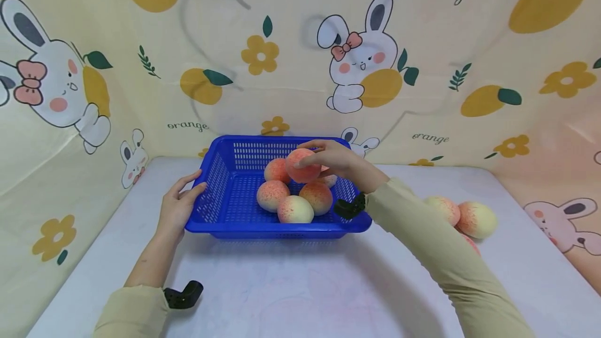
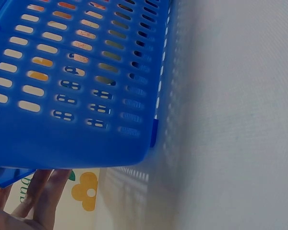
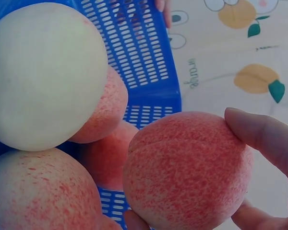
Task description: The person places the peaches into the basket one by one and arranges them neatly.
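Observation:
My right hand [image 1: 331, 158] grips a red peach [image 1: 302, 166] between thumb and fingers, over the right half of a blue plastic basket [image 1: 286, 227]. In the right wrist view, the fingers [image 3: 269, 139] curve round that peach's side. Several more peaches lie in the basket, among them a pale yellow one [image 1: 295, 209] at the front and a speckled one [image 1: 273, 195] behind it to the left. My left hand [image 1: 177, 205] holds the basket's left rim, its fingers and thumb at the edge. The left wrist view shows the slotted basket wall [image 2: 77, 86] with fingers [image 2: 50, 199] beyond it.
To the right of the basket, several peaches [image 1: 476, 219] lie on the white table [image 1: 300, 286], partly hidden by my right sleeve [image 1: 436, 244]. A patterned cloth backdrop [image 1: 291, 103] rises behind and at both sides. Each wrist carries a black camera mount [image 1: 184, 295].

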A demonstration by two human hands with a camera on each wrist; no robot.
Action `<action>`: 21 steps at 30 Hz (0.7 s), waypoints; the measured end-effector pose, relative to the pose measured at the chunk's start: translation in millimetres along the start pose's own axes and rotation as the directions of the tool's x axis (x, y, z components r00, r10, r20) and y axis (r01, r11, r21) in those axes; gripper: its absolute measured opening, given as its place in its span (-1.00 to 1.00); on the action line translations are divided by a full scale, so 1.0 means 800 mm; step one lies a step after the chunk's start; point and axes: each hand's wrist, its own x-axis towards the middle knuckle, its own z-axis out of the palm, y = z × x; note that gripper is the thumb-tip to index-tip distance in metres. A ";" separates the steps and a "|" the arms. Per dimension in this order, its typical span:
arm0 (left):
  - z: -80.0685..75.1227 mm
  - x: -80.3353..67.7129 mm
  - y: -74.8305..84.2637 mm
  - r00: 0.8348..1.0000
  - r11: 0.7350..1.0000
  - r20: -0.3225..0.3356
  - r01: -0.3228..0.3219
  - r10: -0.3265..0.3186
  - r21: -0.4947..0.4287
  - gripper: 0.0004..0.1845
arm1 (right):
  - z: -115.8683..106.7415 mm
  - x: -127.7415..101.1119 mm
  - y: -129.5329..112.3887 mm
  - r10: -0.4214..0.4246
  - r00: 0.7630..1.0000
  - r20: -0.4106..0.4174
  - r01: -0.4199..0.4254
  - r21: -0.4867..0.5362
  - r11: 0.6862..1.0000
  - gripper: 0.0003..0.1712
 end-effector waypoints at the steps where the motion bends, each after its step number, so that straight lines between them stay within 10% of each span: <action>1: 0.000 0.000 0.000 1.000 1.000 0.001 0.001 -0.001 0.001 -0.41 | 0.001 0.002 0.001 0.003 1.000 -0.001 -0.003 0.004 1.000 -0.34; 21: 0.001 0.002 -0.002 1.000 1.000 0.007 -0.025 0.025 -0.008 -0.42 | 0.021 0.038 0.007 0.071 0.997 0.005 -0.071 -0.068 0.995 -0.34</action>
